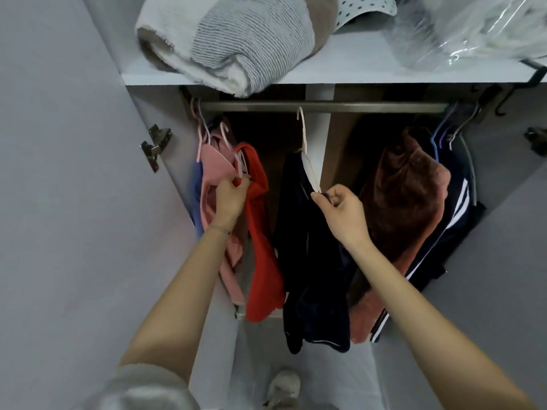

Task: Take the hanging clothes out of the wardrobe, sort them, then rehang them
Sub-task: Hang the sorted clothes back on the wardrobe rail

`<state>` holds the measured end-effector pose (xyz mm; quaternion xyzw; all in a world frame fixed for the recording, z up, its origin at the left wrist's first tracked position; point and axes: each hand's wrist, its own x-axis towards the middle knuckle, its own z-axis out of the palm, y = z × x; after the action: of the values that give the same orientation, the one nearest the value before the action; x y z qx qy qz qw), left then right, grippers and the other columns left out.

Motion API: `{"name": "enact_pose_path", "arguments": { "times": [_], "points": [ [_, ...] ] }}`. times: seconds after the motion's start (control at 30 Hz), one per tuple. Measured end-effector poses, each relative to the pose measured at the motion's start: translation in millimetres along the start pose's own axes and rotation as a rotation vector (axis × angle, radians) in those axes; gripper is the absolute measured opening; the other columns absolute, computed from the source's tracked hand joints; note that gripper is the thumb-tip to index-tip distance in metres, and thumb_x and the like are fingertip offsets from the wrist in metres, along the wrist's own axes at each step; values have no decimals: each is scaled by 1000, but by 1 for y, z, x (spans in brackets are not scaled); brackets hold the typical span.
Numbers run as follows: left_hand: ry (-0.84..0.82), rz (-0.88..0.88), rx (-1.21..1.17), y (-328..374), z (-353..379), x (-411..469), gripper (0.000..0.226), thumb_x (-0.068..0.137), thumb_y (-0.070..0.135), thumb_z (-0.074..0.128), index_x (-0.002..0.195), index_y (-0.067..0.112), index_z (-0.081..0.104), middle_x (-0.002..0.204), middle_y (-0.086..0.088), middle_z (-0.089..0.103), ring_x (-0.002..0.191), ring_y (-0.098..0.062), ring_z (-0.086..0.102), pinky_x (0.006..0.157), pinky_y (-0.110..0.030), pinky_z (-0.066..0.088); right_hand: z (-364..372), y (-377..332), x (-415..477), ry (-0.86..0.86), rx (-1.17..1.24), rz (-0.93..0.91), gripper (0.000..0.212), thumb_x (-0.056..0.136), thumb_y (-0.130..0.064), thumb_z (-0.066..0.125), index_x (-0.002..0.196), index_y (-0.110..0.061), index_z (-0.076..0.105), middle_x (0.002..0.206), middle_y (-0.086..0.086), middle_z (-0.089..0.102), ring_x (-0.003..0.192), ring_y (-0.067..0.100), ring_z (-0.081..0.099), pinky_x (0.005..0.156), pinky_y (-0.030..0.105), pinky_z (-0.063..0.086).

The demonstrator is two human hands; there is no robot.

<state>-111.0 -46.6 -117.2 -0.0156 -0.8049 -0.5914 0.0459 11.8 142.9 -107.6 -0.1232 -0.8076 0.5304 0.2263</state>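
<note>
Hands [230,199] [344,216] on red garment [262,261] and, perhaps, navy shorts [313,294]

Worn on the head, wide-angle, facing forward and steeply down into an open wardrobe [149,103]. Stands near enough for the left hand [229,199] and right hand [343,214] to reach the hanging clothes [305,232]. Takes in the shelf [355,76] at the far top, the hanging rail [355,107] beneath, and a foot [282,386] at the near edge.

A bare stretch of rail [384,108] lies open between the navy garment [299,232] and brown fleece [405,196].
</note>
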Motion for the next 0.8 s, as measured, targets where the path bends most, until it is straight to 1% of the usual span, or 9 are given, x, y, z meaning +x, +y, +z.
{"name": "enact_pose_path", "arguments": {
  "times": [0.13, 0.23, 0.3, 0.4, 0.47, 0.53, 0.57, 0.67, 0.8],
  "points": [
    [5, 44, 8, 7, 3, 57, 24, 98, 13, 53, 74, 11, 52, 62, -3, 41, 57, -10, 34, 53, -30, 26, 16, -2, 34, 26, -21, -24, 44, 92, -28, 67, 72, 5, 44, 60, 9, 40, 51, 12, 38, 48, 15, 31],
    [53, 81, 36, 9, 6, 97, 37, 97, 9, 53, 61, 14, 44, 55, 1, 37, 49, -2, 32, 46, -23, 25, 27, -3, 55, 52, -22, -41, 43, 92, -27, 67, 72, 4, 45, 60, 9, 42, 52, 13, 39, 49, 15, 32],
    [86, 79, 93, 8, 5, 118, 35, 96, 9, 52, 62, 12, 46, 55, 3, 38, 51, -2, 33, 47, -22, 25, 33, -3, 67, 66, -24, -45, 42, 91, -27, 68, 69, -1, 44, 59, 8, 42, 52, 11, 40, 50, 16, 32],
    [92, 52, 158, -5, 2, 144, 38, 95, 10, 51, 59, 12, 41, 59, -15, 40, 58, -19, 37, 60, -29, 26, 39, -1, 80, 85, -23, -56, 43, 91, -26, 68, 65, -12, 37, 58, 0, 36, 50, 6, 35, 51, 16, 32],
    [77, 26, 176, -13, 1, 156, 34, 96, 11, 50, 64, -2, 47, 73, -37, 46, 62, -29, 39, 61, -35, 28, 42, 1, 86, 86, -20, -55, 42, 91, -25, 68, 66, -11, 38, 58, 0, 36, 50, 6, 35, 51, 16, 32],
    [81, 13, 172, -20, 1, 165, 33, 96, 10, 48, 78, -17, 52, 85, -43, 53, 67, -47, 46, 60, -39, 31, 45, 3, 92, 80, -16, -50, 40, 91, -25, 68, 67, -10, 39, 58, 1, 37, 51, 6, 34, 52, 17, 33],
    [89, 14, 174, -22, 2, 168, 32, 96, 9, 47, 76, -17, 52, 81, -41, 53, 69, -50, 48, 60, -40, 32, 46, 4, 94, 76, -15, -47, 40, 91, -25, 68, 67, -9, 40, 58, 1, 37, 51, 7, 35, 52, 17, 33],
    [119, -1, 141, -28, -2, 176, 32, 97, 3, 42, 68, 4, 54, 63, -10, 47, 62, -26, 40, 51, -24, 33, 52, 6, 101, 55, -16, -42, 41, 91, -25, 68, 66, -9, 40, 57, -2, 36, 51, 6, 35, 52, 15, 33],
    [132, 1, 116, -34, -7, 179, 27, 98, -2, 40, 100, -15, 64, 89, -19, 59, 82, -20, 46, 60, -23, 28, 64, 8, 108, 27, -13, -35, 45, 91, -24, 68, 62, -17, 34, 55, -6, 34, 48, 5, 36, 50, 13, 33]
  ]
}}
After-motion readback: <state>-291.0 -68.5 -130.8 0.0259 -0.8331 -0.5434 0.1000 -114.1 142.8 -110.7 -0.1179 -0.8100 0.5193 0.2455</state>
